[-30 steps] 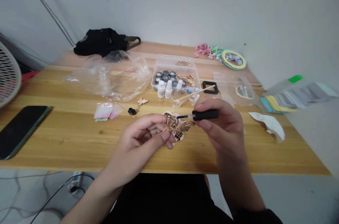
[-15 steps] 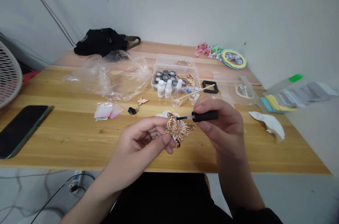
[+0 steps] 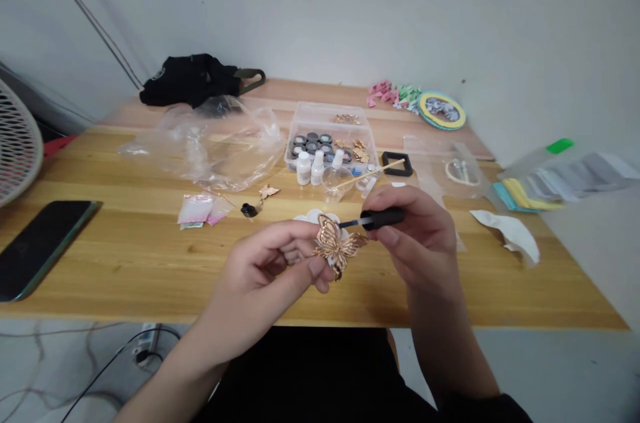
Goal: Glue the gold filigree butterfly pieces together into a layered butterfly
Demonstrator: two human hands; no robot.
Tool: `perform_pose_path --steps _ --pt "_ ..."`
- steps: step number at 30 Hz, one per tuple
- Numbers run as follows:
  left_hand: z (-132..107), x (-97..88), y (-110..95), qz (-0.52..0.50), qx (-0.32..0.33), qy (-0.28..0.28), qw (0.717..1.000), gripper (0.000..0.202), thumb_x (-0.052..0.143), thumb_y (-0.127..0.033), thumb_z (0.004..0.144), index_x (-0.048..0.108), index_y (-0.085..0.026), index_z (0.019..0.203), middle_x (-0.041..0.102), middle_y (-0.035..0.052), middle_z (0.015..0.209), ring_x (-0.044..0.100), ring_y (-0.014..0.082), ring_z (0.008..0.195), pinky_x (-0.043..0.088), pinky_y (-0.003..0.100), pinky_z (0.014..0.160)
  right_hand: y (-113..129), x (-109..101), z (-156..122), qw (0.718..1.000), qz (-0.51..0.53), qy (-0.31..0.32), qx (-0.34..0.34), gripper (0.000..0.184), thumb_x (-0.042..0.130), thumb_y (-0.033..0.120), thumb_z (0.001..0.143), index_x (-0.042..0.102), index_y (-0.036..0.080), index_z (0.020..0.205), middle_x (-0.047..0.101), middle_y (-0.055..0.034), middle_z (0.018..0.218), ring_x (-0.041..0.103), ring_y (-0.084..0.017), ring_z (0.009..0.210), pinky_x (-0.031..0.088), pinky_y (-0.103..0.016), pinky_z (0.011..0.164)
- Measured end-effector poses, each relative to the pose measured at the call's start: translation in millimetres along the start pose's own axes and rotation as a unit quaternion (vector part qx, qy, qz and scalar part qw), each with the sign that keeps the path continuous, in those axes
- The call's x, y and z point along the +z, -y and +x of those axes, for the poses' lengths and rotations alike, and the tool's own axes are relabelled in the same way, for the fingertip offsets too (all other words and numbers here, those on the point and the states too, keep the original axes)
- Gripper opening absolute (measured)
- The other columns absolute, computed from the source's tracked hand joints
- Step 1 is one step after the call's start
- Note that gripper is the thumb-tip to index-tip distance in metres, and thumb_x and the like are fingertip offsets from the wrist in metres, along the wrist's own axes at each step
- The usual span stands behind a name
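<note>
Between the thumb and fingers of my left hand (image 3: 280, 263) is a gold openwork butterfly (image 3: 338, 246), held up above the table. My right hand (image 3: 417, 226) pinches the black cap of a small applicator brush (image 3: 383, 218). Its thin dark tip points left and lies at the butterfly's upper wing; whether it touches cannot be told. Behind the butterfly a white scalloped piece (image 3: 313, 216) shows in part. A small black bottle (image 3: 249, 210) and a smaller gold butterfly charm (image 3: 269, 191) lie on the table beyond my left hand.
Further back are white bottles (image 3: 303, 168), a clear cup (image 3: 334, 186) with a wooden stick (image 3: 365, 174), and a clear compartment box (image 3: 295, 126). A phone (image 3: 43, 246) lies left, a plastic bag (image 3: 215, 143) behind it, white paper (image 3: 510, 233) at right.
The applicator brush has shifted slightly left and tilted, its cap end now nearer the butterfly. The left hand and butterfly have barely moved.
</note>
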State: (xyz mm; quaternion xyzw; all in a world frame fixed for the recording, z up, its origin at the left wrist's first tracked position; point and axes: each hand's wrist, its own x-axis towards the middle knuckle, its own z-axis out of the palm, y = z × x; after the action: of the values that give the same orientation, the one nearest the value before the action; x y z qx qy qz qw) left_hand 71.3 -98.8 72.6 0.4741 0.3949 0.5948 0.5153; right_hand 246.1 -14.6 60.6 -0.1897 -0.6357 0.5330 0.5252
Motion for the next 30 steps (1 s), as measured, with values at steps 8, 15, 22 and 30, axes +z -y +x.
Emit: perform_pose_path --steps 8,15,22,30 --pt "1 -0.3 2 0.003 0.001 -0.005 1.000 0.025 0.064 -0.004 0.081 0.069 -0.023 0.097 0.072 -0.0028 0.068 0.068 0.0099 0.061 0.057 0.019 0.061 -3 -1 3 0.997 0.073 -0.005 0.037 0.016 0.073 0.029 0.078 0.073 0.026 0.094 0.069 -0.0005 0.082 0.061 -0.012 0.065 0.052 -0.024 0.056" --pt "4 0.6 5 -0.008 -0.004 -0.001 1.000 0.022 0.065 -0.006 0.081 0.070 -0.021 0.095 0.073 -0.0022 0.066 0.067 0.0097 0.058 0.057 0.019 0.060 -3 -2 8 0.982 0.163 0.018 0.096 0.015 0.073 0.033 0.074 0.071 0.024 0.086 0.062 0.0015 0.064 0.051 -0.010 0.051 0.041 -0.024 0.046" --pt "6 0.2 8 -0.013 -0.022 -0.004 1.000 0.018 0.067 -0.009 0.080 0.068 -0.019 0.094 0.072 -0.0017 0.064 0.067 0.0101 0.057 0.056 0.020 0.060 -8 -3 9 0.963 0.220 -0.002 0.157 0.015 0.068 0.036 0.074 0.072 0.022 0.079 0.054 0.0038 0.052 0.044 -0.010 0.046 0.034 -0.024 0.047" --pt "8 -3.5 11 -0.043 -0.058 -0.012 0.997 0.011 0.070 -0.016 0.080 0.064 -0.017 0.089 0.071 0.0002 0.065 0.067 0.0129 0.056 0.057 0.024 0.058 -15 -2 13 0.963 0.206 -0.043 0.168 0.019 0.066 0.039 0.068 0.068 0.022 0.077 0.050 0.0054 0.049 0.039 -0.010 0.042 0.030 -0.025 0.044"
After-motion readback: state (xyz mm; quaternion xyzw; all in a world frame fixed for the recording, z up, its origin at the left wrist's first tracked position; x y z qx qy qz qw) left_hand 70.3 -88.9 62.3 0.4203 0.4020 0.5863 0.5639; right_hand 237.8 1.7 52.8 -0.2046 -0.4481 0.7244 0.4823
